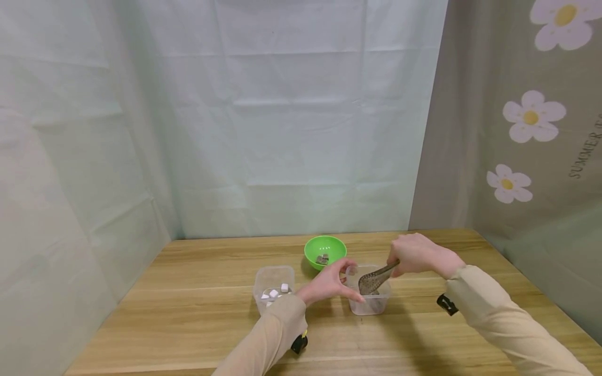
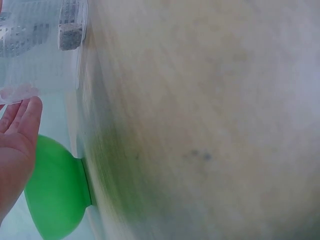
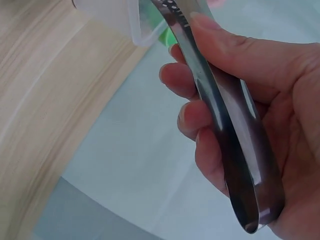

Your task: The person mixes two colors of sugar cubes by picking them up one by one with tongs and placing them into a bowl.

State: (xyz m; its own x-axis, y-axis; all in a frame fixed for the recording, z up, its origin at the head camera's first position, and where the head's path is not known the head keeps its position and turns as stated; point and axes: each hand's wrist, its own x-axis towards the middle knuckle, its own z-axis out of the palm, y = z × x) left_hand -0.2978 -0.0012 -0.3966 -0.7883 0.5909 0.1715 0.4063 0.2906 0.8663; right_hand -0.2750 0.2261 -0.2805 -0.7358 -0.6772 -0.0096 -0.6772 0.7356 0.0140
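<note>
My right hand [image 1: 418,254] grips a pair of metal tongs [image 3: 235,135] by the handles, fingers on one arm and thumb on the other. The tongs' broad perforated ends slant down into a clear plastic box [image 1: 369,307]. With thumb and fingers spread around its left side, my left hand [image 1: 326,283] holds this box at the rim. A grey stone-like cube [image 2: 70,36] shows through the wall in the left wrist view, close by the perforated metal. Behind the left hand stands a green bowl [image 1: 324,244] with several grey cubes [image 1: 322,259] in it.
Left of the left forearm, a second clear plastic box [image 1: 275,273] contains several white cubes [image 1: 274,294], partly hidden by the sleeve. The wooden table [image 1: 197,303] ends against a pale curtain [image 1: 291,156] at the back. A flowered curtain [image 1: 527,219] hangs along the right.
</note>
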